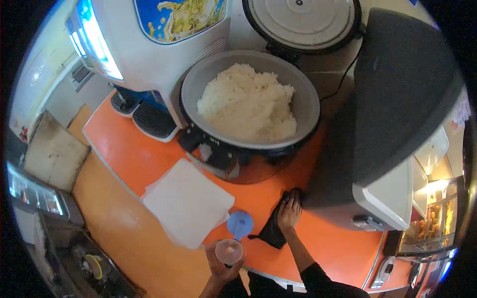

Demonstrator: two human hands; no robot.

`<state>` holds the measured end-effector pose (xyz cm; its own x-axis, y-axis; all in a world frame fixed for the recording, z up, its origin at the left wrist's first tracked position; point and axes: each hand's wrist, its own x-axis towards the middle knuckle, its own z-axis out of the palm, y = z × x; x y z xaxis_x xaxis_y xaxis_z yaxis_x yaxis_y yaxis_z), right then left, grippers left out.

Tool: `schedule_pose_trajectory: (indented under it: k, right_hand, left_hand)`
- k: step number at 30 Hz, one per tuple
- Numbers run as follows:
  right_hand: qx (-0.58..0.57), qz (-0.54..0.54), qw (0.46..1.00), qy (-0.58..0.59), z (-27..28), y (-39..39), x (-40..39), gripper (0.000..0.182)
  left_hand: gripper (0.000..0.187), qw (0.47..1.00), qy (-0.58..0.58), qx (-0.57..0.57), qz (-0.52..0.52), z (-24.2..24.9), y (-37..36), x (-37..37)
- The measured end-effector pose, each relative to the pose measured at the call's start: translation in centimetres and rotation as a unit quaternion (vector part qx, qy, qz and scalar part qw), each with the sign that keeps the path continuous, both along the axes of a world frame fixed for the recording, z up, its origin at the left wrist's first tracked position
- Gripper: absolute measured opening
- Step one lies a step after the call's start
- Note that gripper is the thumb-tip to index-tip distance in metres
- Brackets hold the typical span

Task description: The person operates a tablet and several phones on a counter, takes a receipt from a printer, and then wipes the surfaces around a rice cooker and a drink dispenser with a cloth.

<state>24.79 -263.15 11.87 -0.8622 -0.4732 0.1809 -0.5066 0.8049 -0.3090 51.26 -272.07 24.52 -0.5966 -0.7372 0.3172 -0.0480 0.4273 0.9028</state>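
Note:
My left hand (222, 265) is closed around a clear plastic cup (229, 251) at the counter's front edge, and I look down into its mouth. A round blue scoop (239, 222) with a paler handle lies just beyond the cup. My right hand (289, 214) rests on a bunched black cloth (272, 230), pressing it on the orange counter with fingers held close together. Left of the scoop is a loose stack of white sheets (189, 203). Farther back, a large open rice cooker (189, 99) holds a heap of white rice (248, 102).
The cooker's raised lid (303, 22) is behind it. A white drink dispenser (184, 59) stands at the left. A big dark grey box (392, 94) rises on the right, beside a lit food display (437, 213). The orange counter (328, 243) ends close to my body.

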Motion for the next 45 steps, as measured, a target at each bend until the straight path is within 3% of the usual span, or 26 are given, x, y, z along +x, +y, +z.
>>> schedule_pose_trajectory:
  k: [1,2,4,5,7,10,20,30,39,45]
  right_hand:
    - [-0.002,-0.04,0.999,-0.034,-0.4,-1.4,-1.3,0.05]
    - [-0.004,-0.046,0.998,-0.034,-5.5,-0.3,-3.1,0.05]
    - [-0.066,-0.071,0.959,0.267,-13.1,-1.9,-12.2,0.046]
    - [-0.063,-0.08,0.958,0.267,-12.3,-2.9,-13.1,0.046]
    - [-0.059,-0.173,0.976,0.115,-8.9,-5.2,-15.7,0.043]
    - [-0.059,-0.179,0.976,0.112,-6.9,-6.7,-17.4,0.043]
    - [-0.091,-0.114,0.986,0.08,-8.1,-13.4,-28.7,0.044]
    - [-0.148,-0.006,0.987,0.063,-4.6,-21.7,-34.8,0.045]
    - [-0.185,0.037,0.981,0.041,-3.1,-20.1,-35.3,0.046]
    - [-0.201,0.026,0.979,0.024,-3.8,-12.8,-30.6,0.047]
  left_hand:
    - [0.056,1.0,0.004,-0.001,-0.004,-0.6,-1.0,-0.8]
    - [0.055,0.999,0.031,0.036,-0.028,-1.2,-1.7,-1.5]
    - [0.059,0.987,0.109,0.081,-0.09,-1.2,-3.5,-3.2]
    - [0.059,0.986,0.108,0.082,-0.099,-0.8,-4.3,-3.9]
    - [0.065,0.981,0.146,0.079,-0.101,-0.3,-5.3,-5.1]
    - [0.073,0.981,0.077,0.162,-0.079,-3.2,-4.3,-4.6]
    - [0.071,0.98,0.066,0.165,-0.092,-8.6,-7.3,-11.6]
    - [0.07,0.984,0.079,0.146,-0.064,-10.5,-10.0,-15.7]
    - [0.069,0.983,0.066,0.145,-0.089,-10.6,-9.5,-15.3]
    - [0.068,0.977,0.04,0.158,-0.14,-8.5,-7.4,-10.1]
